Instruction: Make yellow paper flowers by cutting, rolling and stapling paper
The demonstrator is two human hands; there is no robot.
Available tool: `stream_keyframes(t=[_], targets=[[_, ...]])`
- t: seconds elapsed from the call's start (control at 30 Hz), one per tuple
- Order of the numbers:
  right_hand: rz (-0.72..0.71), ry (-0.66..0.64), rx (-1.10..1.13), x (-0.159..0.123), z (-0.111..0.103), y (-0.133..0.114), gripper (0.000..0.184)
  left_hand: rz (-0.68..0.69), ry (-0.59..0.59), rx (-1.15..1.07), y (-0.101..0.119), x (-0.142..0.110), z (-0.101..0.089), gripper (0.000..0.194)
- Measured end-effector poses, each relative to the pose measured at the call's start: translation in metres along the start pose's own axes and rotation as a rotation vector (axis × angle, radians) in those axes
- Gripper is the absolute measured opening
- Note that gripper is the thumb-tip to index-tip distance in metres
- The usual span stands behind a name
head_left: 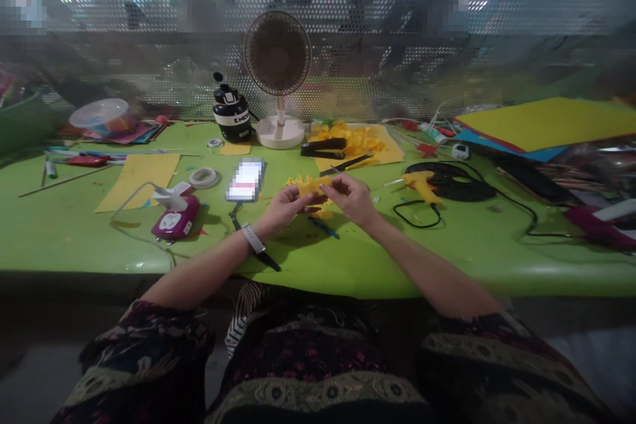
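Note:
Between my two hands, above the green table (358, 265), is a small piece of yellow paper (313, 186). My left hand (285, 207) is closed on its left part, thumb on the near side. The fingers of my right hand (354, 197) pinch its right end. Something thin and dark, perhaps a scissor blade, shows by the right fingers, and I cannot tell whether they touch it. Yellow paper scraps lie behind and below the hands. A blue pen-like thing (324, 227) rests just in front of them.
Behind my hands are a stapler (322, 147) and a pile of yellow paper pieces (355, 139). To the right lies a yellow glue gun (422, 185) with its cord. On the left are a phone (246, 179), a tape roll (203, 177) and a purple power adapter (175, 217). A fan (278, 56) stands behind.

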State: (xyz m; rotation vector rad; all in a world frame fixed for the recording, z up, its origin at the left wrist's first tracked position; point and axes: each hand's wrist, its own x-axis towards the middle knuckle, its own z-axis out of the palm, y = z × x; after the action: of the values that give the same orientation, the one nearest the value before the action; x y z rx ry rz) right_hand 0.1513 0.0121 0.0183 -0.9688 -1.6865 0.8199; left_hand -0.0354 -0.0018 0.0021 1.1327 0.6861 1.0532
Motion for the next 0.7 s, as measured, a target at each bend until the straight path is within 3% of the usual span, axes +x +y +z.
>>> stream_keyframes(t=[0.27, 0.43, 0.7], targets=[[-0.004, 0.004, 0.003, 0.0, 0.002, 0.005, 0.043, 0.039, -0.003, 0.051, -0.005, 0.003, -0.002, 0.042], [0.087, 0.084, 0.092, 0.001, 0.0, 0.001, 0.051, 0.091, 0.01, 0.078, -0.005, 0.004, -0.002, 0.04], [0.183, -0.205, 0.022, 0.002, -0.005, -0.006, 0.041, 0.124, 0.038, 0.101, -0.007, 0.004, -0.005, 0.05]])
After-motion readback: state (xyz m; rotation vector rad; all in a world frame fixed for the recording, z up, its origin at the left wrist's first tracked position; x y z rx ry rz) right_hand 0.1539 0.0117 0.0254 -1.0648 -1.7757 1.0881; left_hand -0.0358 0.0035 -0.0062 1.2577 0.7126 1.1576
